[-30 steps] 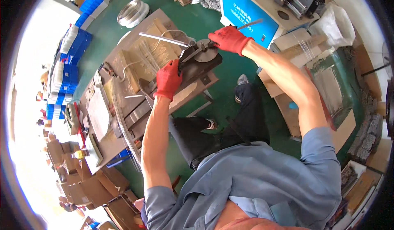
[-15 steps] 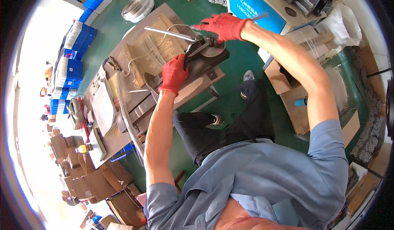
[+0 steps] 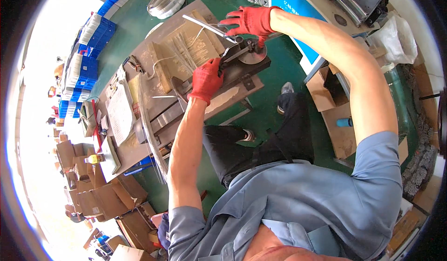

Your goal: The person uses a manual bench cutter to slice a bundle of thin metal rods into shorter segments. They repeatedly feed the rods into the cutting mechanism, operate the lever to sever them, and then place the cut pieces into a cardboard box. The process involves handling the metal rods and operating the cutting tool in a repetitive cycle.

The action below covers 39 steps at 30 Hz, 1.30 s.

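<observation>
Compared with a second ago, the right hand [image 3: 249,21] has slid further along the thin metal rod [image 3: 205,25] and sits closed around it right over the round bending disc [image 3: 253,56], so the feed looks to be going on. The left hand [image 3: 206,79] hasn't budged, fist clamped on the black lever [image 3: 237,54] of the bench bender [image 3: 247,68]. The bender sits at the workbench's [image 3: 153,117] near-right corner, close to the edge. Open green floor [image 3: 274,107] lies beyond; cardboard boxes [image 3: 337,121] crowd the right.
</observation>
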Tool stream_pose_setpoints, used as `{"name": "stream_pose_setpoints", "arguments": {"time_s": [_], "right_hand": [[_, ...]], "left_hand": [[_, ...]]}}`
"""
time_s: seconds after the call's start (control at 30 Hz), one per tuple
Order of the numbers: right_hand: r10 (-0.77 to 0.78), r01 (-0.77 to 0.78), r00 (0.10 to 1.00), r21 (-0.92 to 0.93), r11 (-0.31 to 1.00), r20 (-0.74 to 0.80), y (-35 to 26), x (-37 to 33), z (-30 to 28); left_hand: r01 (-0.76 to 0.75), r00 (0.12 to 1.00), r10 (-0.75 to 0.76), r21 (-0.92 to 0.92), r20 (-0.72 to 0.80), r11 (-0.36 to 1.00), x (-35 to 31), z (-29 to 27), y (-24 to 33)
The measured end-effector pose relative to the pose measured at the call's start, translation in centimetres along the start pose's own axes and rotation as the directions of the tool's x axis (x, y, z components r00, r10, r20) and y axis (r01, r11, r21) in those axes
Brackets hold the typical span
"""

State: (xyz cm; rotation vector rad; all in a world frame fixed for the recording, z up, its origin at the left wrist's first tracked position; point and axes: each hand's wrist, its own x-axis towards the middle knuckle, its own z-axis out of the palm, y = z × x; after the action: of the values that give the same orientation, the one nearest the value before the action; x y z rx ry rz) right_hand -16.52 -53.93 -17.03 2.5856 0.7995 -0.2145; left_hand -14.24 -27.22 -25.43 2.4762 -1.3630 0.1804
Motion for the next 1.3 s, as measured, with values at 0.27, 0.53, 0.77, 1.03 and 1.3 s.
{"name": "stream_pose_setpoints", "arguments": {"time_s": [0.27, 0.53, 0.77, 1.03, 1.3], "right_hand": [[0.084, -0.081, 0.994, -0.043, 0.996, 0.073, 2.9, -2.6, 2.7], [0.446, -0.442, 0.894, 0.246, 0.863, 0.044, -0.3, -12.9, 5.8], [0.572, -0.558, 0.811, 0.462, 0.69, 0.126, -6.0, -16.3, 5.3], [0.554, -0.027, 0.671, 0.763, -0.646, 0.492, -17.9, -15.6, 5.7], [0.496, 0.484, 0.628, 0.199, -0.852, 0.599, -28.3, -3.7, 2.6]], "left_hand": [[0.018, 0.998, -0.021, 0.056, 0.052, 0.998, 0.6, -0.1, 0.3], [0.014, 0.996, -0.018, 0.043, 0.084, 0.999, 0.5, -0.1, -0.1], [-0.003, 0.997, 0.003, -0.005, 0.078, 1.0, 0.4, -0.2, -0.4], [-0.026, 0.993, 0.042, -0.144, 0.113, 0.989, 0.8, -0.6, -0.6], [-0.075, 0.995, 0.085, -0.178, 0.05, 0.981, 1.0, 0.0, -1.6]]}}
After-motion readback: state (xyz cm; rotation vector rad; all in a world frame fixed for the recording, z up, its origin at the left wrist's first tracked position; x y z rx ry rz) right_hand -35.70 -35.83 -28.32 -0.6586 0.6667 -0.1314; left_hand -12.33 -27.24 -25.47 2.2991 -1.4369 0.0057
